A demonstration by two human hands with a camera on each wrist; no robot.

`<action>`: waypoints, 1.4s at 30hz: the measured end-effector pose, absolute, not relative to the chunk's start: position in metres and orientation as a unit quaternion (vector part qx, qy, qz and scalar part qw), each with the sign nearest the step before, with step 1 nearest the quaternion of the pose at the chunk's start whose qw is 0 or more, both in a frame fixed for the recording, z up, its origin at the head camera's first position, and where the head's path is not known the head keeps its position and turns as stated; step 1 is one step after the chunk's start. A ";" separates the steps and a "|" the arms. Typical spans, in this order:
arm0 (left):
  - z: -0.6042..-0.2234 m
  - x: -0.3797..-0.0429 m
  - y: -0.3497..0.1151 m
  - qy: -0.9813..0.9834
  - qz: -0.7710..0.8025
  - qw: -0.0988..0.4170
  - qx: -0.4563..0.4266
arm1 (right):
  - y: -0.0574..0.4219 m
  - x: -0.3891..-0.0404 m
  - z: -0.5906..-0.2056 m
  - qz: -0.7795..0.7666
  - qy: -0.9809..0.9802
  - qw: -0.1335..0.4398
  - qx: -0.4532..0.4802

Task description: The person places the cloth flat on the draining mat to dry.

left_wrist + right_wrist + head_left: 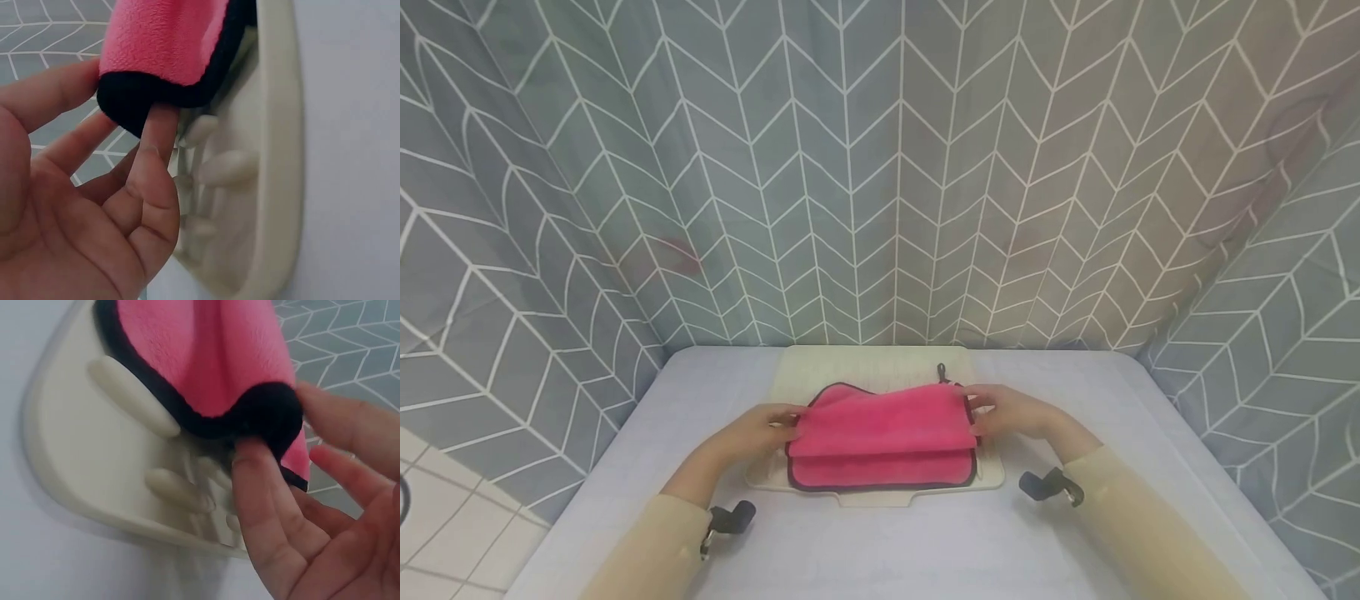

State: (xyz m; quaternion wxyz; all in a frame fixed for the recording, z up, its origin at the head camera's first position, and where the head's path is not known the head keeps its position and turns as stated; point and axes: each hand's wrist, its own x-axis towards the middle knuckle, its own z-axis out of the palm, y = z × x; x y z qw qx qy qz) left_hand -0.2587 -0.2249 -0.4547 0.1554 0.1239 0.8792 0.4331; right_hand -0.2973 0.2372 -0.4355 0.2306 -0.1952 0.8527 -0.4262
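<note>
The cloth, pink with dark edging, lay low in the middle of the head frame, over a cream tray; a crease ran from side to side across its lower half, with a layer of cloth showing below it towards the bottom of the frame; a dark loop stuck up at its upper right corner. The left hand pinched the cloth's left edge, thumb and fingers clamped on it; in the left wrist frame the edging sat between its digits at upper centre, and blunt pegs rose from the tray just beside them. The right hand pinched the right edge likewise; the right wrist frame showed the edging curled between its digits right of centre, with more pegs at centre left. The tray rested on a white table, which filled the lower middle of the head frame; pale yellow sleeves came in from the lower left and lower right, a black clip beside the left one; a grey curtain with white zigzag lines filled the top and both sides; pale floor tiles showed at lower left.
</note>
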 end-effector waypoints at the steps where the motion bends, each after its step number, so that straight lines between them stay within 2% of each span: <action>1: -0.454 -0.260 -0.224 0.877 0.438 0.157 0.118 | 0.237 -0.299 -0.436 -0.430 0.852 0.227 -0.192; 10: -0.456 -0.281 -0.214 0.882 0.442 0.094 0.131 | 0.227 -0.317 -0.438 -0.472 0.838 0.214 -0.168; 19: -0.469 -0.296 -0.212 0.888 0.440 0.062 0.117 | 0.214 -0.331 -0.444 -0.486 0.832 0.207 -0.169; 22: -0.470 -0.297 -0.211 0.888 0.438 0.064 0.126 | 0.213 -0.334 -0.446 -0.488 0.832 0.205 -0.165; 27: -0.467 -0.297 -0.210 0.883 0.433 0.101 0.147 | 0.213 -0.337 -0.450 -0.477 0.840 0.199 -0.165; 34: -0.459 -0.294 -0.207 0.880 0.430 0.135 0.148 | 0.217 -0.335 -0.448 -0.444 0.866 0.150 -0.175; 42: -0.456 -0.298 -0.204 0.885 0.436 0.050 0.155 | 0.220 -0.331 -0.436 -0.436 0.881 0.072 -0.171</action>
